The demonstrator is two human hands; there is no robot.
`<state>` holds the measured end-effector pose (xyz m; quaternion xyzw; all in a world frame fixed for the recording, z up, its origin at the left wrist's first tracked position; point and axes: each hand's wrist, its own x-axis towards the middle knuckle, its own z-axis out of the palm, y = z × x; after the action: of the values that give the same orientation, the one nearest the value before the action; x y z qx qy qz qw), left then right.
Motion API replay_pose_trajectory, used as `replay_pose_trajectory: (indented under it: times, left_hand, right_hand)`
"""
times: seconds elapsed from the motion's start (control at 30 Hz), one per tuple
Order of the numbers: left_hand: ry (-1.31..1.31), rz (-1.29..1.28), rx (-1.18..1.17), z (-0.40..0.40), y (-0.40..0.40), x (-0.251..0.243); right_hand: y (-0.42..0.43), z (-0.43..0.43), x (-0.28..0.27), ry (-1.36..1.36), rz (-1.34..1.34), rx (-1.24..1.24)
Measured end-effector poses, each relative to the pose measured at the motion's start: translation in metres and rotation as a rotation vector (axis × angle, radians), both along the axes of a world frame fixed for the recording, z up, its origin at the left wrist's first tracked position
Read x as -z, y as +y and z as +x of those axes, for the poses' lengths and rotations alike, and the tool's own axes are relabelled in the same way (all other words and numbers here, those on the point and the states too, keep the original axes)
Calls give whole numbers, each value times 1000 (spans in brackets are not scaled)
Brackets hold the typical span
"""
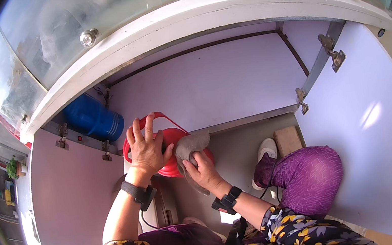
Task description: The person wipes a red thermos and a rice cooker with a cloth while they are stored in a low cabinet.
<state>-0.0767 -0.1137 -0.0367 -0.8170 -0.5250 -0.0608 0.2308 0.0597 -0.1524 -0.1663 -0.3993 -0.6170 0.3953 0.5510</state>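
A red plastic container (171,170) with a looped red handle (169,118) stands before me at the front edge of a cabinet. My left hand (144,146) lies on its near left side, fingers spread beside the handle; whether it grips any part is hidden. My right hand (202,169) is closed on a grey-brown cloth (191,145), which lies against the container's right side and hangs down below my fingers. Both wrists wear black straps with small devices.
The open cabinet has a pale inner back panel (205,82), a left door (76,195) and a right door (366,126) on metal hinges. Inside at left lies a blue plastic container (93,117). A wooden block (288,141) sits by my shoe. A white ledge (178,13) runs overhead.
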Motion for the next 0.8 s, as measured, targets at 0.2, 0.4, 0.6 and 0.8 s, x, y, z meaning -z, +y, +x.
replay_pose_trajectory:
  times: [0.2,0.4,0.6,0.8]
  left_hand:
    - [-41,32,31,-4,1,-3]
    - [-30,16,29,-7,1,-2]
    - [-67,-38,0,-12,0,-11]
    - [-89,79,-64,-25,6,-2]
  right_hand:
    - [-21,13,31,-18,-106,3]
    - [-37,-1,49,-417,-114,-20]
    - [-17,-6,40,-524,-276,1]
    - [4,-5,0,-456,-215,-44]
